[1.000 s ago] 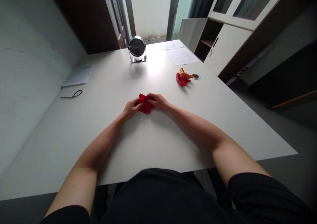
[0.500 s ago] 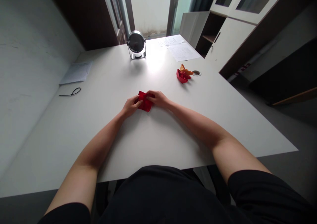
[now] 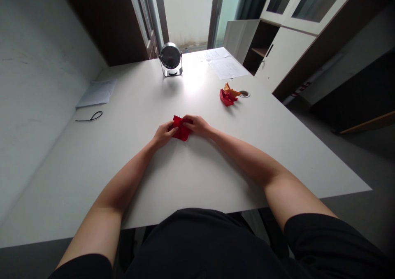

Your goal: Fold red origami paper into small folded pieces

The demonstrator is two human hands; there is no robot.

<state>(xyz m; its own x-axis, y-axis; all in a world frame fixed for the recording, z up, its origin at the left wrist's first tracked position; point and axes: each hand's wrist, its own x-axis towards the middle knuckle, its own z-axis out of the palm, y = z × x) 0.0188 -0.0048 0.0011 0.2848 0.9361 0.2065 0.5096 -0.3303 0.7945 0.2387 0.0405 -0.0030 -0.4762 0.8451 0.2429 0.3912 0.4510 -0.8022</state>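
A small folded red paper (image 3: 182,134) is held just above or on the white table (image 3: 200,176), near the middle of the view. My left hand (image 3: 164,133) grips its left edge between thumb and fingers. At the upper right part of the paper, my right hand (image 3: 196,125) pinches it, fingers over the top and thumb on the near face. The two thumbs are close together. Beyond my right hand lie a red folded paper shape (image 3: 227,98) and an orange one (image 3: 232,91), touching each other.
A round metal-framed device (image 3: 170,57) stands at the table's back. Printed sheets (image 3: 228,67) lie back right, beside a cable hole (image 3: 245,94). At the left are a stack of papers (image 3: 97,93) and a black cable tie (image 3: 92,117).
The whole view has tilted up slightly, shifting the table items a little downward. Both hands keep their hold on the red paper, with the right fingers and thumb slightly shifted.
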